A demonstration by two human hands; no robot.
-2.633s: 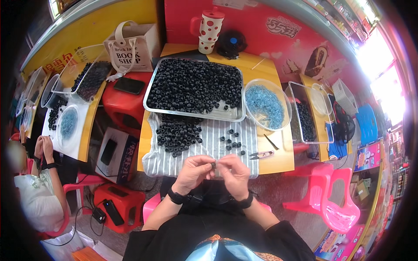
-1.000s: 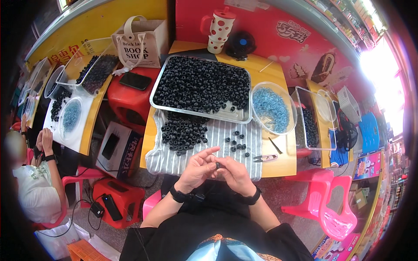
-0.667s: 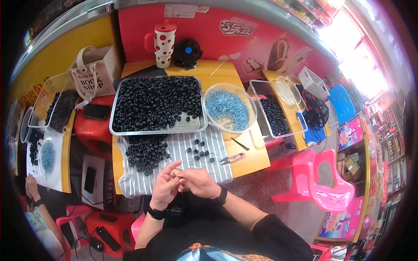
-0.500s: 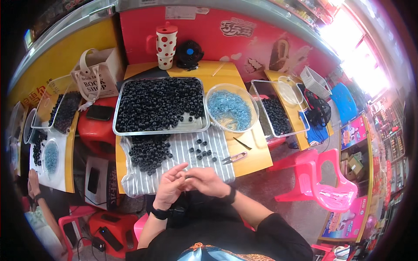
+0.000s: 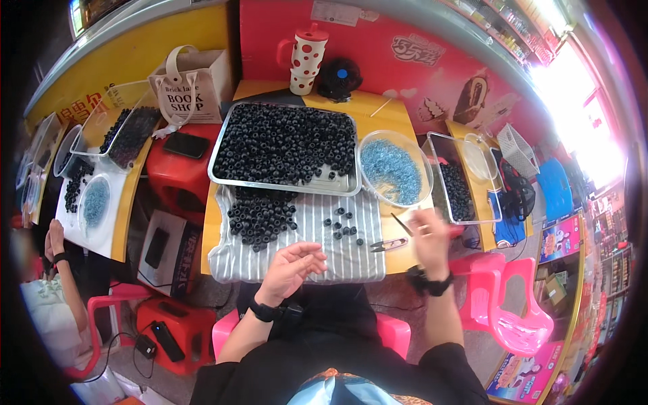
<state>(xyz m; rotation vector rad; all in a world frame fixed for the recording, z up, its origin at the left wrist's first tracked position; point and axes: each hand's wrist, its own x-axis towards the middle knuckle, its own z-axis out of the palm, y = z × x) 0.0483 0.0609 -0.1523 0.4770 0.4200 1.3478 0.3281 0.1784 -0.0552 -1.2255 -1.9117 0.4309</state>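
Over the near edge of a grey striped cloth (image 5: 317, 260), my left hand (image 5: 291, 270) is held with thumb and fingertips drawn together. Anything between them is too small to make out. My right hand (image 5: 432, 239), smeared by motion, is out at the table's right side, beside dark pointed tweezers (image 5: 403, 224); whether it touches them I cannot tell. Thread snips (image 5: 389, 244) lie just left of it. Black ring-shaped beads fill a metal tray (image 5: 283, 183), and more black beads (image 5: 260, 219) lie heaped on the cloth. A few loose beads (image 5: 344, 228) sit apart, right of the heap.
A round clear tub (image 5: 393, 169) of pale blue bits stands right of the tray. Behind are a spotted tumbler (image 5: 308, 61) and a black fan (image 5: 339, 77). A clear bin (image 5: 464, 177) of black beads stands farther right. Another person's hands (image 5: 54, 239) show at far left.
My hands, together in front of me before, have parted. The right one has swung right to the tweezers and snips; the left stays near the cloth's edge. The whole view has shifted.
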